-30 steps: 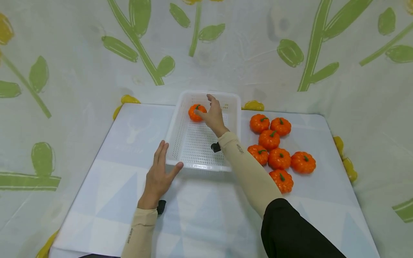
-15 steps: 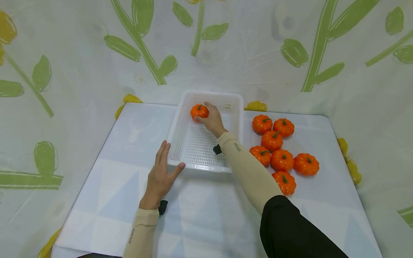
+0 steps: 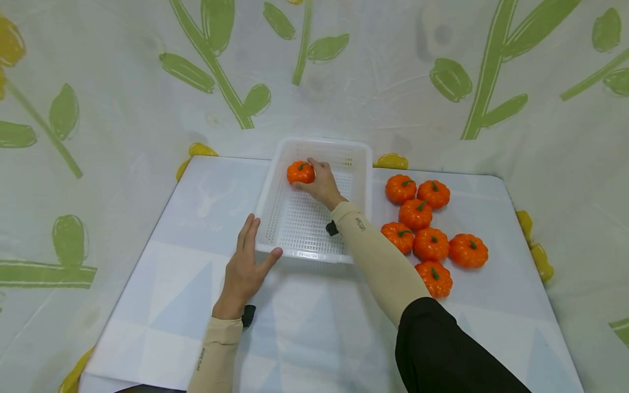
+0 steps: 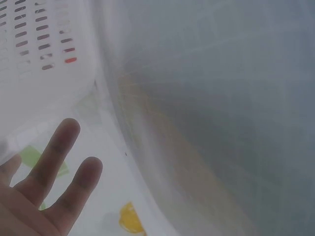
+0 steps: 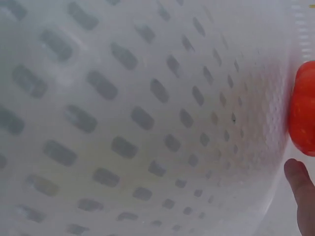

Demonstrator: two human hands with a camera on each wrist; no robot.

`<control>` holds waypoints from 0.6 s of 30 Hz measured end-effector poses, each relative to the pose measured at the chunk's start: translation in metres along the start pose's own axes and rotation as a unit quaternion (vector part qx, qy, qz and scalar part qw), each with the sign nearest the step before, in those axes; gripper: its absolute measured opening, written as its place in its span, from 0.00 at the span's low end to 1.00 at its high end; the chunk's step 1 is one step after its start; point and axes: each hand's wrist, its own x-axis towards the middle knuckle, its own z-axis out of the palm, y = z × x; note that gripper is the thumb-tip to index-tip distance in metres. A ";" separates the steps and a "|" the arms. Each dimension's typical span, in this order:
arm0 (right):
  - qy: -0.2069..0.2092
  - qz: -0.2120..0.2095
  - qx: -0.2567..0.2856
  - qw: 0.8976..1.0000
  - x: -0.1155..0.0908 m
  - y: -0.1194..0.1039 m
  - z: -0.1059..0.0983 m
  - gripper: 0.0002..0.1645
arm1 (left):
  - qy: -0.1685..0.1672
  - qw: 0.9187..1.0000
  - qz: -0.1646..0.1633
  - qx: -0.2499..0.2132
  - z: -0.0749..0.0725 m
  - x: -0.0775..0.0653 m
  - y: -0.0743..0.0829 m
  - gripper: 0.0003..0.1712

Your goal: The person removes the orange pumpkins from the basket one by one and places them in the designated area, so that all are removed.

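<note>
In the head view, an orange pumpkin with a green stem sits near the back left of a white perforated basket. My right hand reaches in from the right and grips it, the thumb along its front and the fingers at its right rear. The right wrist view catches only part of the pumpkin and one digit just below it. At the basket's front left corner is my left hand, its fingers straight along the outer side and its thumb toward the front rim. Its spread fingers show in the left wrist view.
Several more orange pumpkins stand grouped on the table right of the basket, close beside my right forearm. A pale patterned cloth covers the table. Behind it hangs a white sheet with printed green leaves.
My right hand has narrowed from a wide spread to a grip on the pumpkin, which has shifted slightly left in the basket. My left hand stays in place.
</note>
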 end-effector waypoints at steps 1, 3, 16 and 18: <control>-0.002 0.001 0.000 1.000 0.000 0.000 0.000 0.52 | 0.001 1.000 0.000 0.001 0.000 0.000 0.000 0.52; -0.005 0.005 0.003 1.000 -0.001 0.001 0.001 0.49 | 0.000 1.000 0.000 0.001 0.000 0.000 0.000 0.52; -0.024 -0.008 0.020 0.999 -0.003 -0.003 0.002 0.45 | -0.001 1.000 -0.001 0.000 0.001 0.000 0.000 0.52; -0.026 -0.006 0.020 0.999 -0.004 -0.004 0.002 0.45 | -0.001 1.000 -0.001 0.001 0.001 0.001 0.000 0.52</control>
